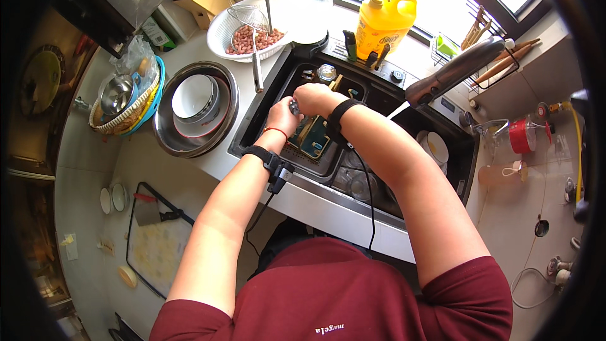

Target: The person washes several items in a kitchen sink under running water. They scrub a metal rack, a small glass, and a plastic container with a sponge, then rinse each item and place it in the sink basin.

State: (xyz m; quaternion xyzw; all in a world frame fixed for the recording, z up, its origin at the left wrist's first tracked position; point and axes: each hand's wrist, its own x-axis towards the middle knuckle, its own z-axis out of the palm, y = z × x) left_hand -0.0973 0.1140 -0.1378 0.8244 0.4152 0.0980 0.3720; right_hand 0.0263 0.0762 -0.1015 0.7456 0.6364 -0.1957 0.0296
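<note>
Over the left basin of a black kitchen sink (326, 173), my left hand (283, 117) and my right hand (312, 98) meet on a small grey and clear object (294, 107). My left fingers are closed around it, and my right fingers curl over its top; its kind cannot be made out. Beneath my hands a dark green item with metal edges (315, 139) lies in the basin, partly covered by them. A clear glass vessel (326, 72) stands at the basin's back. Several clear glass items (357, 182) rest in the nearer part of the sink.
Nested metal basins (163, 132) holding bowls stand left of the sink. A white colander (218, 40) with peanuts and strainers is behind them. A yellow pump jug (383, 23) stands at the back. A grey faucet (435, 80) leans over the right basin, where bowls (434, 148) lie.
</note>
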